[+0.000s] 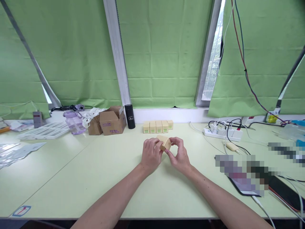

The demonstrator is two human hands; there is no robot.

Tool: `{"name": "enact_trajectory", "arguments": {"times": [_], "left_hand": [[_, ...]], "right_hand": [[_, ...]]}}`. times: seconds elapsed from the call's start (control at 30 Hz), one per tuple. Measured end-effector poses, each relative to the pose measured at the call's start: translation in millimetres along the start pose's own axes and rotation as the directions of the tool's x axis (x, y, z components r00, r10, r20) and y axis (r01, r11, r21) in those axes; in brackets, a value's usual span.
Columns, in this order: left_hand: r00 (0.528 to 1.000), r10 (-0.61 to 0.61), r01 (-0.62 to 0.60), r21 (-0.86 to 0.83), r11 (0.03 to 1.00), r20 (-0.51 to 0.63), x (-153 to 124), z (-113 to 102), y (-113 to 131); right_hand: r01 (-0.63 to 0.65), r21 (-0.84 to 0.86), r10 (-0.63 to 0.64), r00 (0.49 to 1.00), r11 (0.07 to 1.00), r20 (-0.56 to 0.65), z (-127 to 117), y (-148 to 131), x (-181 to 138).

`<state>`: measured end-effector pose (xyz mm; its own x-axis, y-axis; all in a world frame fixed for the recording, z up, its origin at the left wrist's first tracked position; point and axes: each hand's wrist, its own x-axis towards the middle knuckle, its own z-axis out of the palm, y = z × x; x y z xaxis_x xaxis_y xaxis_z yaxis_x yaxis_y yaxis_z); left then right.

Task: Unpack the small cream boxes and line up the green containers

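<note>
Between my two hands, above the middle of the table (107, 178), is a small tan cardboard box (164, 142), held tilted. My left hand (152, 154) wraps its fingers round the box's left side. On the other side my right hand (178, 154) pinches the box's right edge between thumb and fingers. Part of the box is hidden behind my fingers. Just beyond my hands stands a row of several similar small boxes (156, 127) with green-edged labels on their fronts.
At the back left are a black bottle (130, 117), an opened brown carton (111, 122), a purple water bottle (74, 122) and white plastic trays (45, 130). To the right lie a power strip (224, 133) with tangled cables, a white charger (232, 146) and phones (245, 187).
</note>
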<state>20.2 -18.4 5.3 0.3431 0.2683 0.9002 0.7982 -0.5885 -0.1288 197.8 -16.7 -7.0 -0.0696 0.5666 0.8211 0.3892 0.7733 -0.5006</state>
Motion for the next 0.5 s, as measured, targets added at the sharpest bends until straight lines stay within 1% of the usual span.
{"name": "enact_trajectory", "arguments": {"times": [0.17, 0.33, 0.5], "left_hand": [[0.993, -0.073, 0.079, -0.065, 0.995, 0.091, -1.9, 1.6, 1.2], [0.978, -0.121, 0.144, -0.129, 0.981, 0.170, -3.2, 3.0, 0.0], [0.954, -0.180, 0.232, -0.207, 0.951, 0.240, -4.8, 4.2, -4.7]], "right_hand": [[-0.064, -0.005, 0.064, 0.998, 0.998, 0.010, 0.1, 0.9, 0.6], [-0.108, -0.012, 0.109, 0.994, 0.994, 0.032, -0.6, 0.7, 0.9], [-0.188, 0.039, 0.185, 0.980, 0.981, 0.079, -2.2, 0.3, 1.4]]}}
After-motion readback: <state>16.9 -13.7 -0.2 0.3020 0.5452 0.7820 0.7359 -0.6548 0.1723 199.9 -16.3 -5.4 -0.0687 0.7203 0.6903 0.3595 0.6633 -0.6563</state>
